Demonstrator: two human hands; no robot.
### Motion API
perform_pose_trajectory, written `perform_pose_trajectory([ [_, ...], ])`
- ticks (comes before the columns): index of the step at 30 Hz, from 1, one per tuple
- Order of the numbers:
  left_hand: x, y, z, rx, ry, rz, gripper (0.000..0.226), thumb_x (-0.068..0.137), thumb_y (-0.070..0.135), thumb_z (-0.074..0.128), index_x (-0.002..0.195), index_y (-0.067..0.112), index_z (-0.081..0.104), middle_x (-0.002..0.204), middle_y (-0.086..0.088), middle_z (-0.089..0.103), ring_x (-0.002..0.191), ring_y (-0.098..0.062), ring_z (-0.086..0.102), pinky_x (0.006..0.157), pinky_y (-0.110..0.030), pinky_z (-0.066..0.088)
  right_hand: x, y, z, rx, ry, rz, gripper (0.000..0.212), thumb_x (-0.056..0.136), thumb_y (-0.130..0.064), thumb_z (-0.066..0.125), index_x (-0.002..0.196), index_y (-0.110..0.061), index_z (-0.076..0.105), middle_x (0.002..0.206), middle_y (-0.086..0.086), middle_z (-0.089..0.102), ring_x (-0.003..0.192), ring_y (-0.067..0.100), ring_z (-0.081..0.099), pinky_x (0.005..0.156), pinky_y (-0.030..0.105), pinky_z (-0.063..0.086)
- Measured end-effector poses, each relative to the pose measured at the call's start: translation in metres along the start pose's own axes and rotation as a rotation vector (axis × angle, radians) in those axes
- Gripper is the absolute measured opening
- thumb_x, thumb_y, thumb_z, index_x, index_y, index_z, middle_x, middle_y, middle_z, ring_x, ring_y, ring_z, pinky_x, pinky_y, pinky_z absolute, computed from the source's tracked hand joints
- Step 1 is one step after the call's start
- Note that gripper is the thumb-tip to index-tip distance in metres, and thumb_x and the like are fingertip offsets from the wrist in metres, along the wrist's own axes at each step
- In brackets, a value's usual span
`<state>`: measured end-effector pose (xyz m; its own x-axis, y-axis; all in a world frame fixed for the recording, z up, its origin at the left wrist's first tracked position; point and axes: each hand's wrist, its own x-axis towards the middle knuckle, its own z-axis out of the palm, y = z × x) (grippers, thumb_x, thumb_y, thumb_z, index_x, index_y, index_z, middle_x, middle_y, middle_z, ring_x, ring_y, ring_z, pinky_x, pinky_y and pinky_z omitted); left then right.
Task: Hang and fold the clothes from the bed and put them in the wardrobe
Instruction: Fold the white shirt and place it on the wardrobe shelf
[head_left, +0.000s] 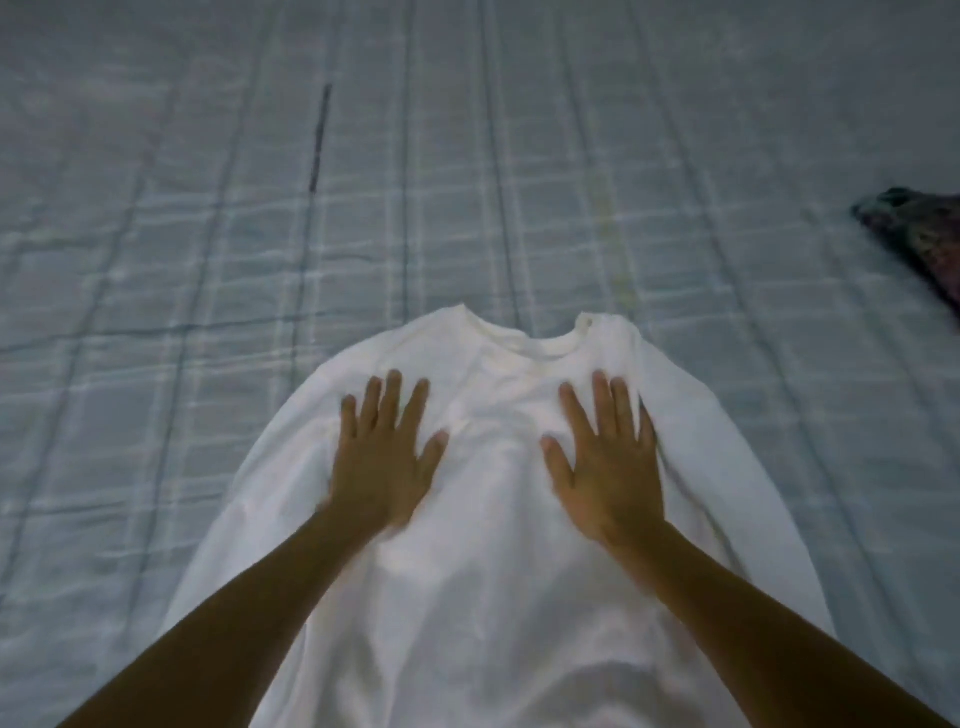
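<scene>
A white long-sleeved shirt (498, 582) lies spread flat on the bed, its round collar pointing away from me. My left hand (382, 457) presses flat on the shirt's chest at the left, fingers straight and spread. On the right side of the chest my right hand (608, 467) lies flat in the same way. The sleeves run down along the body on both sides. The shirt's lower hem is out of view.
The bed is covered with a pale blue checked sheet (208, 234). A dark patterned garment (924, 234) lies at the right edge. A thin dark line (319, 137) marks the sheet at the upper left.
</scene>
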<state>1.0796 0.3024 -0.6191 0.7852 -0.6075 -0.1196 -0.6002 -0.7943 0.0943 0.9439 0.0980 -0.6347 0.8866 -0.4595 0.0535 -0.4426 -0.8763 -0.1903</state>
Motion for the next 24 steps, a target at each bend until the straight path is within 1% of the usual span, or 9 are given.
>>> perform_pose_trajectory([
  [2,0.005,-0.003,0.014,0.059,0.068,0.005,0.069,0.091,0.057,0.018,0.149,0.021,0.026,0.154,-0.016,0.024,0.142,-0.036,0.02,0.114,-0.053,0.007,0.003,0.003,0.01,-0.018,0.065,-0.011,0.059,0.092,-0.053,0.036,0.145,-0.026,0.037,0.155,0.011,0.026,0.144,0.029,0.019,0.115,0.043,0.011],
  [5,0.006,-0.001,0.018,0.084,0.042,-0.01,0.069,0.091,0.058,0.014,0.15,0.022,0.022,0.155,-0.017,0.021,0.143,-0.036,0.017,0.115,-0.052,0.004,0.003,0.003,0.013,-0.031,0.061,-0.007,0.059,0.093,-0.053,0.035,0.145,-0.025,0.037,0.155,0.011,0.027,0.144,0.029,0.019,0.114,0.043,0.013],
  [8,-0.018,0.013,0.011,0.019,0.001,-0.081,0.069,0.091,0.051,0.013,0.149,0.015,0.026,0.153,-0.022,0.023,0.14,-0.041,0.022,0.113,-0.056,0.013,-0.008,-0.004,0.008,-0.042,0.014,0.047,0.059,0.095,-0.053,0.029,0.145,-0.024,0.037,0.153,0.013,0.029,0.143,0.031,0.022,0.116,0.045,0.015],
  [10,-0.053,0.032,0.012,-0.015,-0.019,-0.053,0.064,0.093,0.044,0.018,0.145,0.01,0.034,0.149,-0.026,0.029,0.137,-0.045,0.029,0.109,-0.06,0.022,-0.025,-0.011,0.002,-0.053,-0.046,0.086,0.061,0.096,-0.052,0.022,0.148,-0.023,0.031,0.155,0.015,0.025,0.143,0.033,0.02,0.117,0.048,0.012],
  [12,-0.096,0.047,0.017,-0.033,-0.034,0.009,0.059,0.094,0.04,0.023,0.143,0.009,0.038,0.147,-0.026,0.033,0.134,-0.046,0.033,0.106,-0.061,0.027,-0.058,-0.019,-0.003,-0.049,-0.106,0.082,0.061,0.096,-0.052,0.017,0.149,-0.023,0.025,0.156,0.016,0.018,0.144,0.035,0.013,0.117,0.048,0.003],
  [14,-0.14,0.054,0.022,-0.043,-0.03,0.084,0.057,0.097,0.038,0.021,0.143,0.01,0.037,0.147,-0.024,0.034,0.135,-0.042,0.033,0.107,-0.059,0.028,-0.097,-0.028,-0.008,-0.028,-0.17,0.053,0.061,0.096,-0.053,0.011,0.15,-0.025,0.018,0.158,0.015,0.011,0.146,0.033,0.006,0.117,0.047,-0.001],
  [18,-0.224,0.056,0.028,-0.105,-0.055,0.157,0.055,0.098,0.038,0.022,0.145,0.013,0.034,0.15,-0.021,0.031,0.14,-0.036,0.027,0.111,-0.054,0.025,-0.171,-0.043,-0.019,0.008,-0.209,0.052,0.06,0.097,-0.05,0.011,0.149,-0.023,0.025,0.156,0.013,0.017,0.145,0.033,0.01,0.117,0.051,0.011],
  [22,-0.298,0.041,0.022,-0.173,-0.137,0.204,0.058,0.098,0.043,0.022,0.143,0.01,0.037,0.148,-0.021,0.034,0.137,-0.036,0.032,0.111,-0.049,0.025,-0.259,-0.058,-0.028,-0.039,-0.34,0.054,0.067,0.092,-0.053,0.002,0.152,-0.024,0.01,0.159,0.011,0.001,0.146,0.031,-0.001,0.118,0.05,0.004],
  [24,-0.333,0.03,0.016,-0.235,-0.189,0.209,0.06,0.099,0.046,0.019,0.142,0.01,0.039,0.148,-0.02,0.035,0.138,-0.035,0.032,0.112,-0.047,0.024,-0.308,-0.07,-0.032,-0.021,-0.359,0.051,0.067,0.093,-0.053,0.006,0.151,-0.023,0.014,0.158,0.014,0.006,0.146,0.033,0.004,0.117,0.051,0.008],
])
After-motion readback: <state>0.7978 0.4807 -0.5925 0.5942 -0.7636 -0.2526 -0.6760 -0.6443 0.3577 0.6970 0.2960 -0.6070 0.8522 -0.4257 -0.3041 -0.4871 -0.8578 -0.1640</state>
